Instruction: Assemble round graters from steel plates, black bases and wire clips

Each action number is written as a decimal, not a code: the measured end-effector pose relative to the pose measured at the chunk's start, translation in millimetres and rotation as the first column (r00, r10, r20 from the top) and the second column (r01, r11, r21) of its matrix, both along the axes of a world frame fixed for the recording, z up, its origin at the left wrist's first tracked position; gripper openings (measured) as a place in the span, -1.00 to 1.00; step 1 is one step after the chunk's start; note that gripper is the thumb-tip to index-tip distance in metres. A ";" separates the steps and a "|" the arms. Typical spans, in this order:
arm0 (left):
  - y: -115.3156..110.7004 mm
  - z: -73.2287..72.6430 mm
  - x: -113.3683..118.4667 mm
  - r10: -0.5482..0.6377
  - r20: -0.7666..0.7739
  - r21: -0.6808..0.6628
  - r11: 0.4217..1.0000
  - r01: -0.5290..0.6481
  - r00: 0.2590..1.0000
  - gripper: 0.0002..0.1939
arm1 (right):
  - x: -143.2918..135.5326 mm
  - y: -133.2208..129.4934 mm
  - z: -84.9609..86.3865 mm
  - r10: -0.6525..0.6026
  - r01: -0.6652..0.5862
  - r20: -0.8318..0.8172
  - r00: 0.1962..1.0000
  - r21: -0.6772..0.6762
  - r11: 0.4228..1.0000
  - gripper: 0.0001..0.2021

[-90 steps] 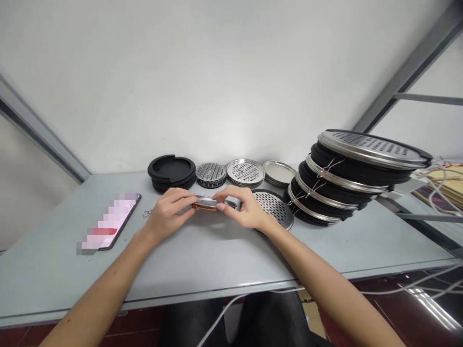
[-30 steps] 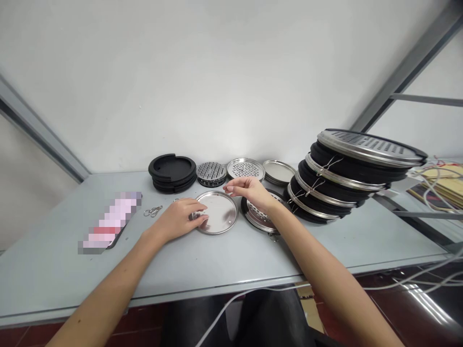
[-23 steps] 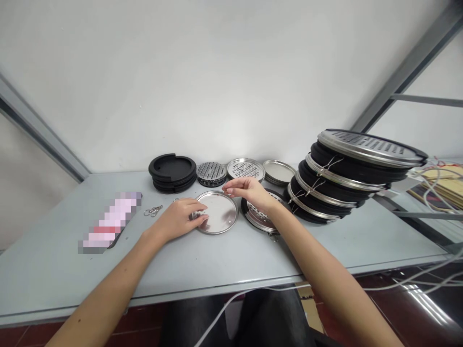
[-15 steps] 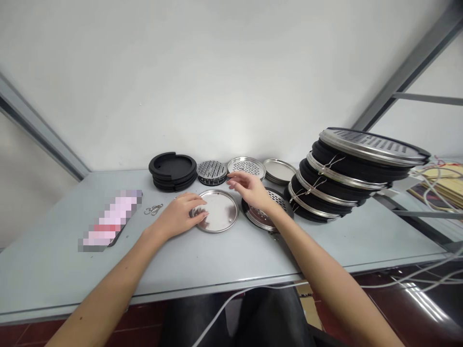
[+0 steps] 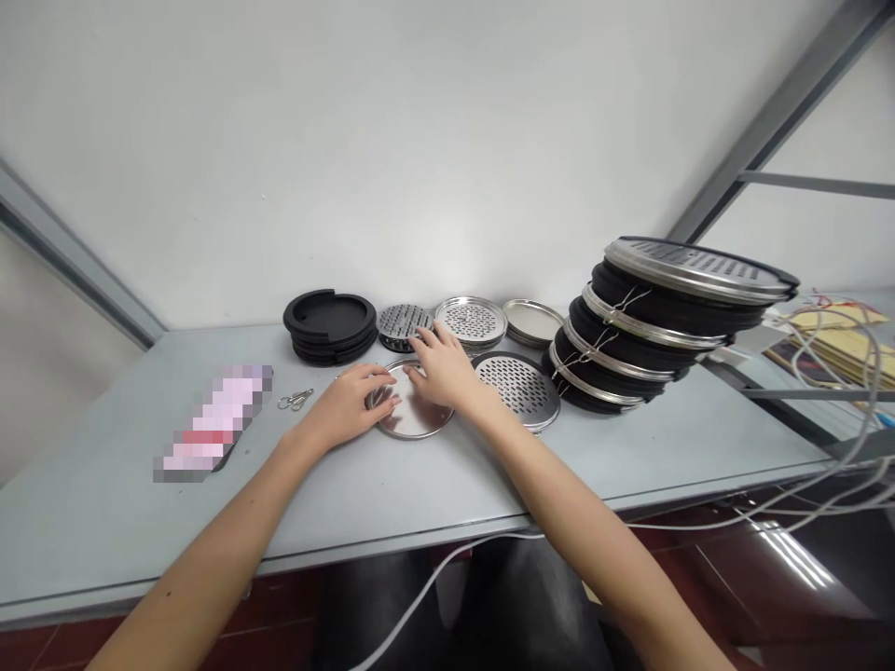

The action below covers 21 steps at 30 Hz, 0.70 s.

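Note:
A round shiny metal lid (image 5: 418, 421) with a raised rim lies flat on the desk in front of me. My left hand (image 5: 350, 405) rests at its left edge, thumb and fingers apart over the rim. Above the lid's right side is my right hand (image 5: 446, 371), fingers spread and holding nothing I can see. Its fingertips come near a small stack of perforated metal discs (image 5: 404, 322); whether they touch is unclear. To the right, a perforated plate (image 5: 523, 391) lies on a black base. Behind my right hand sit larger perforated metal plates (image 5: 473, 319).
Black rings (image 5: 332, 321) are piled back left, plain metal lids (image 5: 532, 321) back right. A tall leaning stack of black and metal rounds (image 5: 650, 326) tied with wire stands at right. Small metal clips (image 5: 297, 401) and a blurred phone-like object (image 5: 220, 419) lie left. A white cable (image 5: 447, 582) crosses below.
My right hand has moved left and down from beside the perforated plate to over the metal lid. My left hand stays at the lid's left edge. The view has shifted slightly.

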<state>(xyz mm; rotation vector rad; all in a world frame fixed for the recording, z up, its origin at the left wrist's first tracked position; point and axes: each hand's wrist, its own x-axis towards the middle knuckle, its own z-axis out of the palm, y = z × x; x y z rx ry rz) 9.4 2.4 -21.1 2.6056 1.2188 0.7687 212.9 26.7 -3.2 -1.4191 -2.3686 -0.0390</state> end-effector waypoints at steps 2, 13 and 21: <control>0.8 -0.9 -1.1 -0.006 -0.009 -0.001 1.000 0.006 1.000 -0.66 | -6.1 1.2 -6.5 -0.021 0.021 0.020 1.000 -0.001 1.000 -0.56; 3.7 -4.1 -1.7 0.004 0.019 0.015 1.000 -0.004 1.000 -0.70 | -8.3 11.8 -24.8 -0.065 0.064 0.045 0.997 0.012 0.998 -0.48; 1.0 0.2 0.4 0.017 0.013 0.008 1.000 -0.017 1.000 -0.71 | -8.8 11.1 -28.0 -0.071 0.071 0.059 0.996 0.015 0.997 -0.39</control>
